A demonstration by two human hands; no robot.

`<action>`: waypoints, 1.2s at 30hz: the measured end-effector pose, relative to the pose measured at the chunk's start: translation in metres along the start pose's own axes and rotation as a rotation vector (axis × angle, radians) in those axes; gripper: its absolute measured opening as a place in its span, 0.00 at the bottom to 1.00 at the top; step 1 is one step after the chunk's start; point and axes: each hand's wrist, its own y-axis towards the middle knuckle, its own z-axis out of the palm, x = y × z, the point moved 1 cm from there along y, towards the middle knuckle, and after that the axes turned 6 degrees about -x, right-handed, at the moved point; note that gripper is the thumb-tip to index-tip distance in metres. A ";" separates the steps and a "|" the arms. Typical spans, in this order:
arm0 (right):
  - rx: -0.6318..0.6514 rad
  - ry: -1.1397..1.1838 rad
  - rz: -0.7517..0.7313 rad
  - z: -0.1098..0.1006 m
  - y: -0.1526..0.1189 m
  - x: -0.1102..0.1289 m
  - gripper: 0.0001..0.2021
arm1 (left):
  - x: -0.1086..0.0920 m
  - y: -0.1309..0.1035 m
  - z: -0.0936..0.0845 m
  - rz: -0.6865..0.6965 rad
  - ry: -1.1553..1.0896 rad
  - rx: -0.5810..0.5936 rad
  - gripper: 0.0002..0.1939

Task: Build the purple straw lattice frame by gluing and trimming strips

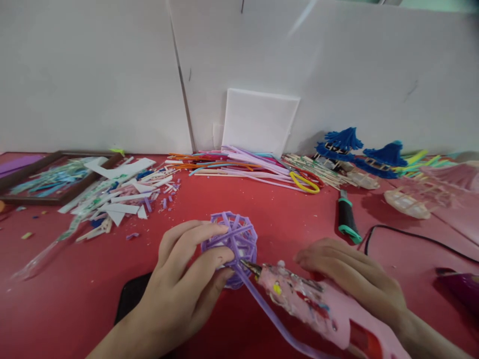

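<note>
Near the middle, my left hand (187, 279) grips a round openwork piece (245, 232) made of purple strips, fingers on its top and side. A long purple strip (267, 311) trails from it toward the bottom edge. The metal tip of a pink glue gun (318, 304) meets the piece beside my left fingertips. My right hand (352, 274) is wrapped over the far side of the glue gun, its lower fingers hidden behind the body.
Behind lie colored strips (239, 162), yellow-handled scissors (305, 183) and a white board (260, 119). Paper scraps (125, 197) and a brown frame (33, 200) are left. A green-black cutter (347, 217), black cable (411, 233) and blue-roofed models (342, 142) are right. A black object (130, 294) lies under my left wrist.
</note>
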 end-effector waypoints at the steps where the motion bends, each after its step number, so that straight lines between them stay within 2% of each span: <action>1: -0.005 0.003 0.003 0.000 0.001 0.000 0.13 | 0.000 0.000 0.000 0.000 -0.007 0.004 0.06; 8: 0.018 -0.013 0.006 -0.004 0.014 0.005 0.10 | 0.001 0.001 0.001 -0.007 -0.029 0.002 0.06; 14: -0.010 -0.013 0.046 0.000 0.009 0.003 0.09 | 0.002 0.002 0.000 0.031 -0.027 0.005 0.05; 20: -0.045 0.009 0.038 -0.004 0.016 0.005 0.10 | 0.002 0.002 0.000 0.014 -0.012 -0.010 0.05; 31: 0.050 0.035 0.083 -0.013 0.025 0.010 0.07 | 0.002 -0.001 0.002 -0.032 -0.034 -0.001 0.06; 34: 0.048 0.028 0.146 -0.011 0.022 0.008 0.02 | 0.002 0.000 0.001 -0.014 -0.024 -0.005 0.06; 36: 0.052 0.069 0.216 -0.009 0.020 0.005 0.03 | 0.002 0.001 0.001 -0.010 -0.017 -0.019 0.05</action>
